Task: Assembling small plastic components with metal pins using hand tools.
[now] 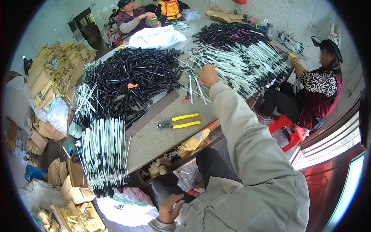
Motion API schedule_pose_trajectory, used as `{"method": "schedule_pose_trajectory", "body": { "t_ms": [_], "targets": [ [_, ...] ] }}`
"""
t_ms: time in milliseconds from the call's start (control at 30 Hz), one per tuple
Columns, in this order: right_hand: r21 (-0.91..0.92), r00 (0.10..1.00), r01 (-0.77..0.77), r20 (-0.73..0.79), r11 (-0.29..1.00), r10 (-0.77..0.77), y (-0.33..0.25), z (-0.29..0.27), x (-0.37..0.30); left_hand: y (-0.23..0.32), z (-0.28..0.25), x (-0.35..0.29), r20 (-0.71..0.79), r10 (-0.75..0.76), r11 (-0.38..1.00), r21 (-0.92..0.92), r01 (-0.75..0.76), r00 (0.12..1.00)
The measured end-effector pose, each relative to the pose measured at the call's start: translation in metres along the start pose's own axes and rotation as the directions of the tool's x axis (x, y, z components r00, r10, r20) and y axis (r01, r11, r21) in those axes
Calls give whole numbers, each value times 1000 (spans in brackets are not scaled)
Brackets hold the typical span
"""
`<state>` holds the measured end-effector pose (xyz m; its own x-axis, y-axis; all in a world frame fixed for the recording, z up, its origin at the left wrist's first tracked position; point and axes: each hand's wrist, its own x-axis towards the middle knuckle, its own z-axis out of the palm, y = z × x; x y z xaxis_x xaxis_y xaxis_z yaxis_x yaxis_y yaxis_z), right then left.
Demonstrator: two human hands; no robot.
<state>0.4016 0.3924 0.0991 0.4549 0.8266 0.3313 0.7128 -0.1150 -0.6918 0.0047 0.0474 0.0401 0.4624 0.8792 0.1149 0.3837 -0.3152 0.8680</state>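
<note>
My right hand (pixel 208 75) reaches across the table, its fingers closed on thin white strips (pixel 191 86) at the left edge of a large pile. The pile of white strips with black ends (pixel 243 65) spreads to the right of that hand. Low in the view, my left hand (pixel 170 208) rests near my thigh, with fingers loosely bent, apart and holding nothing. Yellow-handled pliers (pixel 179 121) lie on the table in front of me. A big heap of black parts (pixel 135 77) fills the table's left side.
Upright white strips with black ends (pixel 104 154) crowd the near left corner. A person (pixel 313 85) sits at the right, on a red stool (pixel 286 131); another person (pixel 133 19) works at the far end. A white sack (pixel 156 37) lies there. Brown paper bundles (pixel 58 73) are stacked left.
</note>
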Motion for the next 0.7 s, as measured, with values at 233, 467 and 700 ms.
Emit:
{"method": "schedule_pose_trajectory", "body": {
  "t_ms": [233, 467, 700],
  "targets": [
    [765, 932, -317, 361, 560, 33, -28, 0, -60, -17, 20, -35, -118, -202, 965, -192, 177, 972],
    [725, 889, -372, 458, 579, -3, -26, -27, -95, 3, 23, 4, -60, -123, 981, -157, 112, 991],
    [777, 836, -439, 537, 450, -110, -66, -32, -208, 2, 8, 61, -323, -104, 911, -409, -39, 941]
  ]
}}
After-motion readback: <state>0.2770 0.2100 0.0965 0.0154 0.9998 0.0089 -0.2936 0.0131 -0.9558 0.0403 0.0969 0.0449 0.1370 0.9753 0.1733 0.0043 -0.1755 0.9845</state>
